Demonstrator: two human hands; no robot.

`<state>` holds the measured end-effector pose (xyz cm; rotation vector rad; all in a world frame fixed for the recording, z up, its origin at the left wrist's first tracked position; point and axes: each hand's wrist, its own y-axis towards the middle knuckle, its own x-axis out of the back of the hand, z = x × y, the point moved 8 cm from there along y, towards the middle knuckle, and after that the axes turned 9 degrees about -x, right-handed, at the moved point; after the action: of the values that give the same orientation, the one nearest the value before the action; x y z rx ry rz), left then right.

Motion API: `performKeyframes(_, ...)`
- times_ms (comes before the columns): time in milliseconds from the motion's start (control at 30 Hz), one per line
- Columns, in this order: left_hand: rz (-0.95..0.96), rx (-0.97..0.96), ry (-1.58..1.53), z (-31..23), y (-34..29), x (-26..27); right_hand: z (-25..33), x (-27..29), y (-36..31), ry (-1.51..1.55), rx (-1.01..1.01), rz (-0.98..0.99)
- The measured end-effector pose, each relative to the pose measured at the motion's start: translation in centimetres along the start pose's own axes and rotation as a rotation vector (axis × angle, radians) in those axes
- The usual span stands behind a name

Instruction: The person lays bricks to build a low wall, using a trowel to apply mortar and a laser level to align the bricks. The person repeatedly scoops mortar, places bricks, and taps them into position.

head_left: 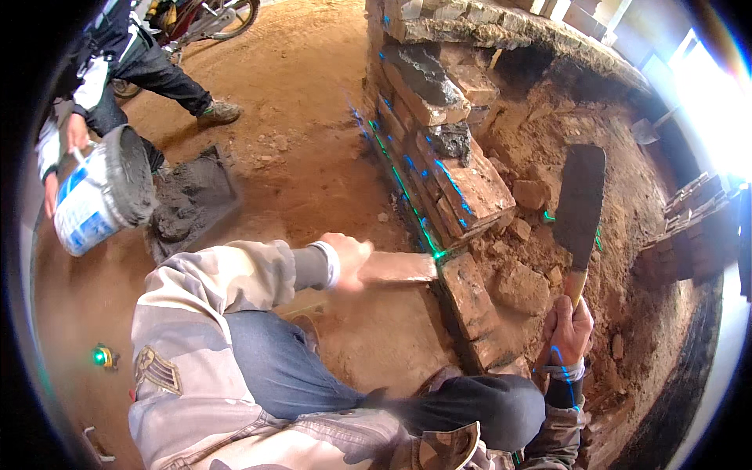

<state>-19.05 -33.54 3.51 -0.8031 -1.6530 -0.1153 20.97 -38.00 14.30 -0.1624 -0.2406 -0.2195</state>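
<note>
My left hand (346,261) is wrapped round one end of a reddish-brown brick (401,267). The brick's far end reaches the edge of a low brick wall (472,301), by a bright green laser spot; whether it touches is hard to tell. On the right, my right hand (569,327) grips the wooden handle of a bricklayer's trowel (580,204). Its broad, long, dark blade points up and away over the rubble. Farther along, the wall rises in stepped courses (475,190), with grey mortar (429,76) spread on an upper brick.
At the far left a co-worker's hands tilt a white bucket (86,205) of grey mortar over a mortar heap (184,205) on the ground. Broken bricks (522,287) and soil lie behind the wall. A laser device (103,357) glows at left; stacked bricks (689,227) stand at right.
</note>
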Motion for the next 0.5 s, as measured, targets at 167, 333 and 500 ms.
performKeyframes(167, -0.064, -0.181, -0.105, -2.9, 2.5, 0.5, -1.0, 0.3, -2.1, 0.051, -0.041, -0.116)
performKeyframes(333, -0.039, -0.235, -0.133, -3.2, 2.6, 0.2, -1.5, 0.6, -3.6, 0.070, -0.012, -0.113)
performKeyframes(500, -0.003, -0.243, -0.138, -2.1, 2.7, -1.5, -2.3, -1.3, -4.6, 0.171, -0.009, -0.137)
